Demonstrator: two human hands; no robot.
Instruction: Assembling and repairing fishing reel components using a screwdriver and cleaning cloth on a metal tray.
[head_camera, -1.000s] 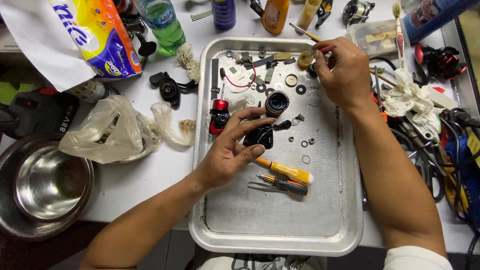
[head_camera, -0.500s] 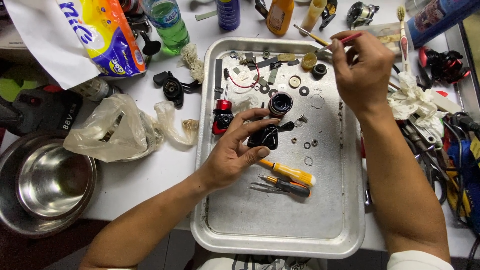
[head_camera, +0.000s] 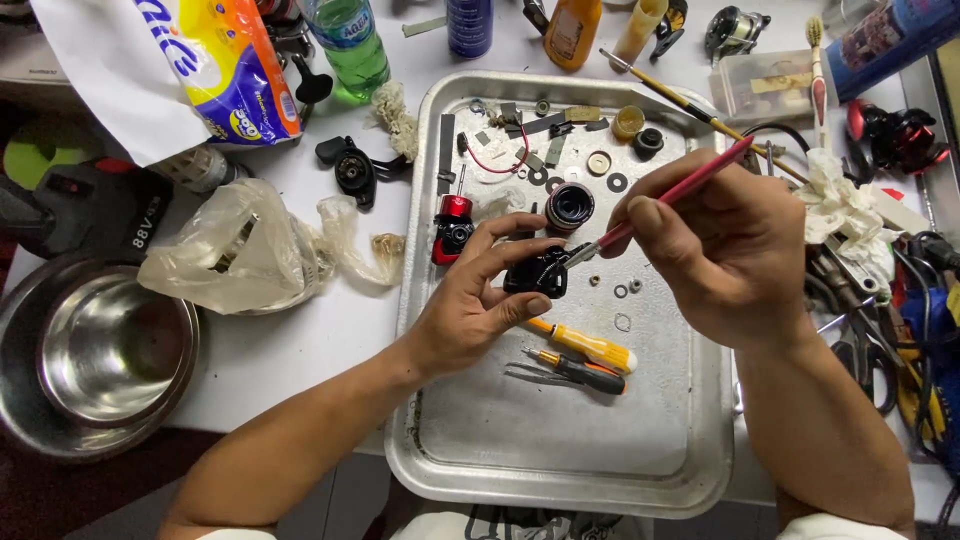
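— Black reel part (head_camera: 536, 272) sits over the tray (head_camera: 560, 480), pinched in the left hand (head_camera: 478, 300).
— And the right hand (head_camera: 715, 250)?
— It grips a red brush (head_camera: 690, 183) slanting down-left, tip touching the part's right side.

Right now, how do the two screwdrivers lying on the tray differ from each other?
The yellow-handled screwdriver is longer and thicker, with a yellow and orange handle; the black-handled screwdriver is slimmer and shorter, black with orange at its ends. The yellow one lies closer to the left hand, its tip under the fingers; the black one lies apart. Both lie flat on the metal tray, roughly parallel.
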